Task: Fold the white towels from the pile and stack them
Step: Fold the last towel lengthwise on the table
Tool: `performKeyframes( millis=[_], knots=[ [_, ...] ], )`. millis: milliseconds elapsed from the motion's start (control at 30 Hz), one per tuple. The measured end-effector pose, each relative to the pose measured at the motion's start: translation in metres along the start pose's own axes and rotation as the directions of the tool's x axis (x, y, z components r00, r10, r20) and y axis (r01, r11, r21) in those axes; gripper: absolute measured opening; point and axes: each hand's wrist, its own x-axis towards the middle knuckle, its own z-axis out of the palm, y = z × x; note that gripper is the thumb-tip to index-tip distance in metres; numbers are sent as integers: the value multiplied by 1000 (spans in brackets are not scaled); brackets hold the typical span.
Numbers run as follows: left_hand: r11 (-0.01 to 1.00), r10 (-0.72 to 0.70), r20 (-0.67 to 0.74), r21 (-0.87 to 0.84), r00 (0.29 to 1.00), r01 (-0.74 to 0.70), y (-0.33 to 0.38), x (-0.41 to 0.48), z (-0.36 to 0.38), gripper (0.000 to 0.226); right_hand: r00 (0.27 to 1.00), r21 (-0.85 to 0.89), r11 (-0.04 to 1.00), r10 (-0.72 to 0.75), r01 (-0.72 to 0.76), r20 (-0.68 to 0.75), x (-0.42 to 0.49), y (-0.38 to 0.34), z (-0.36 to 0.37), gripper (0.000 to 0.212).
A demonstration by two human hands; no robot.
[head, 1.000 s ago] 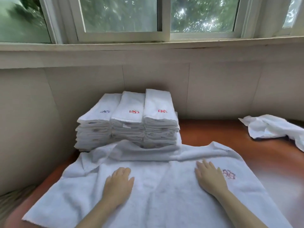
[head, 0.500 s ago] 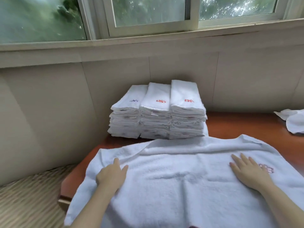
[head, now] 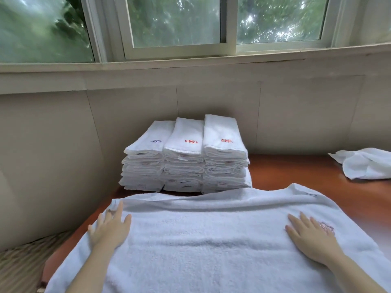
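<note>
Pressing down on one white towel (head: 211,240) spread across the desk (head: 296,172), two hands lie flat with straight fingers and grip nothing: the left hand (head: 110,227) near its left edge, the right hand (head: 311,237) beside its embroidery. Three stacks of folded towels (head: 184,166) stand side by side behind it, and one crumpled towel (head: 366,166) lies far right.

The head view looks forward and down, close over the table (head: 296,172), toward the window (head: 175,22).

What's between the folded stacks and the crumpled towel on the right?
Head view: only bare reddish tabletop between the folded stacks and the crumpled towel.
</note>
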Motion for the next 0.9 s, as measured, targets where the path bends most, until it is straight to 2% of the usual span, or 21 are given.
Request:
performKeyframes(
  millis=[167, 300, 367, 567, 733, 900],
  knots=[
    [989, -69, -250, -147, 966, 32, 30, -4, -2, 41, 998, -17, 1000, -20, 19, -63, -3, -2, -4, 48],
    [982, 96, -345, -119, 934, -145, 65, -3, 6, 55, 989, -21, 1000, 8, -11, -150, -3, -11, -2, 39],
    [972, 154, -345, -115, 926, -204, 88, -4, 8, 58, 983, -19, 999, 25, -29, -180, 0, -16, -3, 36],
    [946, 265, -275, -112, 924, -304, 145, -15, 24, 42, 983, -35, 997, 57, -64, -175, 9, -33, 1, 33],
    [945, 280, -219, -106, 935, -308, 154, -14, 34, 33, 979, -60, 998, 21, -34, -203, 17, -40, 8, 34],
    [937, 322, -240, -58, 916, -345, 156, -14, 32, 16, 966, -31, 999, 7, -15, -258, 23, -39, 8, 32]
  ],
)
